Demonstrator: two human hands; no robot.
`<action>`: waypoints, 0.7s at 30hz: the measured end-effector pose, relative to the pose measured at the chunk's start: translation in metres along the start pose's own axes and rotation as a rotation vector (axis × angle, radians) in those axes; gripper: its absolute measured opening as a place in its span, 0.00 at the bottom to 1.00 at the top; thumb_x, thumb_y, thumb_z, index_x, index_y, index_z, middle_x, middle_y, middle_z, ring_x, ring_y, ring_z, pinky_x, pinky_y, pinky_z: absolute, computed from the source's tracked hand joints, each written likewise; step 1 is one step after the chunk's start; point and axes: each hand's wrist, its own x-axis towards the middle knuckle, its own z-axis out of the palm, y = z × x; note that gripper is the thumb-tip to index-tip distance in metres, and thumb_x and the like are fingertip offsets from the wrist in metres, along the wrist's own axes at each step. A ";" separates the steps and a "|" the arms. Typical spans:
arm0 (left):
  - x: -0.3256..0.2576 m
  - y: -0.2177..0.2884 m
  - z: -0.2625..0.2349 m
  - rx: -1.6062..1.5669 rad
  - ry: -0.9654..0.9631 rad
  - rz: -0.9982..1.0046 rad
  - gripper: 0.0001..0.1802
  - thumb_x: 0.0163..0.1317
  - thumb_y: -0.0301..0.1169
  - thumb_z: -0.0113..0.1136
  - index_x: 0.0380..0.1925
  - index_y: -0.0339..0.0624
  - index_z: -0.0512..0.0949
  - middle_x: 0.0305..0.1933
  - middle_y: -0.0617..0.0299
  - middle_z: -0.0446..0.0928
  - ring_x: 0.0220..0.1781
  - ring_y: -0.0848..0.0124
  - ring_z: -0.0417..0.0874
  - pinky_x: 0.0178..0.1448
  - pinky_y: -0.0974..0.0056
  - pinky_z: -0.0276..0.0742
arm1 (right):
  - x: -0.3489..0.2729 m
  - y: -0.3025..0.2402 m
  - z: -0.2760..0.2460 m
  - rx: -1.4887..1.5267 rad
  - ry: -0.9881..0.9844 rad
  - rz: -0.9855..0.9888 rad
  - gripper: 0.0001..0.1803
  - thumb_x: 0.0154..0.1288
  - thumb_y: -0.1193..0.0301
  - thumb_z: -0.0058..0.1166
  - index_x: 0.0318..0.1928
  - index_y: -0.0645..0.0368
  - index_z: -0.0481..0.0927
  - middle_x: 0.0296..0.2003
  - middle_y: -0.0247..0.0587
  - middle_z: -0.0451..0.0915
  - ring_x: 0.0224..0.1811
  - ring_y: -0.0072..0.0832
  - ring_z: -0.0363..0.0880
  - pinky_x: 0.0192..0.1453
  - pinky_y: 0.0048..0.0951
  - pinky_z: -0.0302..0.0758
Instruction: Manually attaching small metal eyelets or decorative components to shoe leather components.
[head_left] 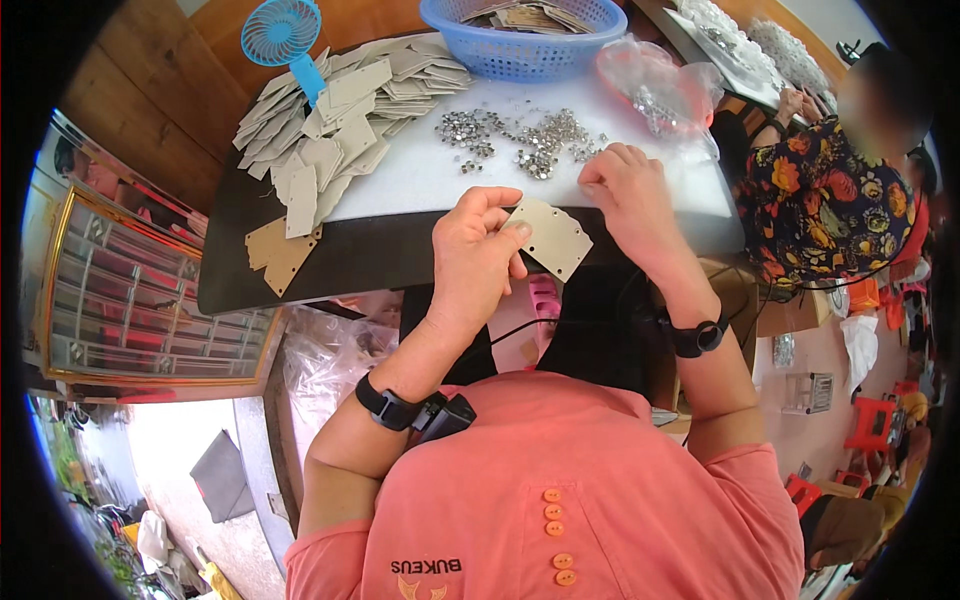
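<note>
My left hand (476,258) pinches a thin beige plate (549,238) with small dark holes and an irregular outline, between thumb and fingers, over the table's near edge. My right hand (630,200) is raised just right of the plate, fingers curled together; whether something small sits in them I cannot make out. Beyond both hands, small shiny metal pieces (545,140) lie scattered in loose heaps on the white table surface (400,195).
A large heap of similar beige plates (345,110) covers the table's left, with a brown plate (280,252) nearer me. A blue fan (284,35), a blue basket (530,52) of plates and a red tray (650,85) under clear plastic stand behind. Another person (830,200) sits at right.
</note>
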 end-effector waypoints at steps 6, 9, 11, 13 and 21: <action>0.002 0.002 0.001 0.071 0.021 0.020 0.19 0.62 0.17 0.60 0.54 0.30 0.74 0.28 0.62 0.79 0.17 0.78 0.76 0.15 0.75 0.63 | 0.004 -0.048 0.000 0.132 -0.051 -0.091 0.03 0.59 0.73 0.59 0.34 0.54 0.79 0.38 0.37 0.77 0.47 0.40 0.75 0.49 0.42 0.66; 0.001 0.004 0.004 0.081 0.018 0.037 0.20 0.62 0.18 0.61 0.54 0.30 0.73 0.26 0.62 0.79 0.17 0.79 0.76 0.15 0.75 0.63 | 0.003 -0.052 0.006 0.133 -0.077 -0.082 0.03 0.59 0.73 0.59 0.35 0.54 0.79 0.38 0.36 0.77 0.47 0.40 0.75 0.49 0.41 0.66; 0.000 0.002 0.002 0.073 0.017 0.041 0.20 0.61 0.18 0.61 0.54 0.31 0.73 0.26 0.63 0.79 0.17 0.79 0.75 0.15 0.75 0.63 | 0.003 -0.053 0.007 0.153 -0.046 -0.094 0.05 0.58 0.76 0.57 0.35 0.55 0.76 0.35 0.36 0.74 0.44 0.39 0.73 0.47 0.38 0.64; 0.000 -0.002 0.001 0.054 -0.002 0.094 0.21 0.62 0.18 0.61 0.55 0.31 0.72 0.26 0.63 0.79 0.18 0.79 0.75 0.15 0.75 0.63 | 0.004 -0.055 0.007 0.148 -0.045 -0.106 0.05 0.58 0.76 0.57 0.35 0.55 0.76 0.35 0.36 0.74 0.43 0.38 0.73 0.47 0.38 0.64; 0.000 -0.007 -0.003 0.059 -0.013 0.132 0.23 0.62 0.20 0.62 0.57 0.32 0.71 0.27 0.63 0.80 0.18 0.80 0.75 0.16 0.75 0.64 | 0.009 -0.058 0.009 0.182 -0.057 -0.107 0.05 0.58 0.77 0.56 0.35 0.56 0.75 0.35 0.37 0.73 0.42 0.39 0.72 0.46 0.38 0.63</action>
